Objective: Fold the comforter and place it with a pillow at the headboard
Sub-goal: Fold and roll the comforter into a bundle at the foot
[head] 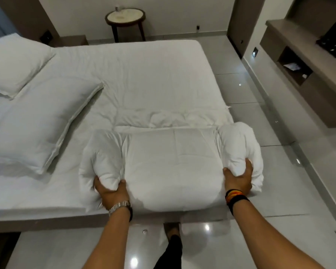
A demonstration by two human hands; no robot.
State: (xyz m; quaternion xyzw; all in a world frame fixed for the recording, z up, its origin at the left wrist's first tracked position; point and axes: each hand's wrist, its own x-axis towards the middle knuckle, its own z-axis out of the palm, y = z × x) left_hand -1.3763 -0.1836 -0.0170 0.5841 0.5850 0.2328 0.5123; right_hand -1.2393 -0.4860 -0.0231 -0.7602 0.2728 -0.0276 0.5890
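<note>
A white comforter (173,162) lies folded into a thick bundle at the near right corner of the bed (144,78). My left hand (111,191) grips the bundle's bunched left end. My right hand (239,179) grips its bunched right end, which hangs past the mattress edge. A large white pillow (41,125) lies flat on the bed's left side. A second white pillow (14,63) rests behind it, toward the headboard at the far left.
A round side table (125,16) stands beyond the bed's far edge. A wall unit with shelves (303,61) runs along the right. Glossy floor tiles (260,210) surround the bed. My leg (173,247) stands against the bed frame.
</note>
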